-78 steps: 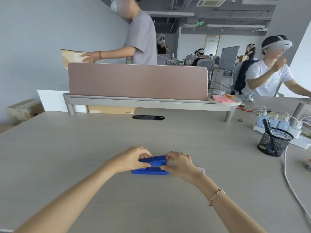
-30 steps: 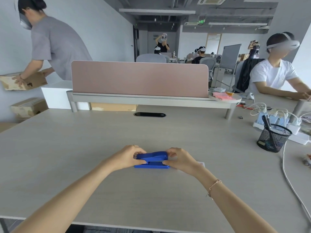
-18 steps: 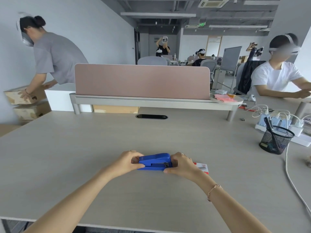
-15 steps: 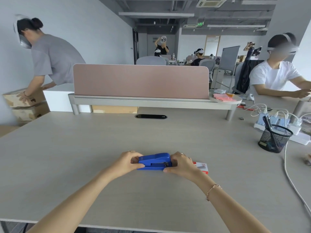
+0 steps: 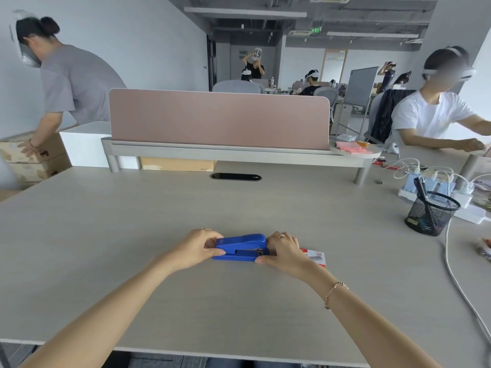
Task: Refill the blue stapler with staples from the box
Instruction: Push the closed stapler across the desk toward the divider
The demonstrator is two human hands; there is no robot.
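The blue stapler (image 5: pixel 241 247) lies flat on the pale wooden desk (image 5: pixel 132 235), closed, its length running left to right. My left hand (image 5: pixel 198 247) grips its left end with thumb and fingers. My right hand (image 5: pixel 283 252) grips its right end. Behind my right hand lies the red and white staple box (image 5: pixel 314 257), partly hidden by that hand; I cannot tell if it is open.
A black mesh pen cup (image 5: pixel 430 212) stands at the right, with a power strip and white cables (image 5: pixel 457 274) trailing toward the front edge. A pink divider on a grey shelf (image 5: pixel 218 120) crosses the back. Persons work at the left and right.
The stapler's top has come down from tilted to closed and flat. Both hands stay on its ends. The staple box has come into sight behind my right hand.
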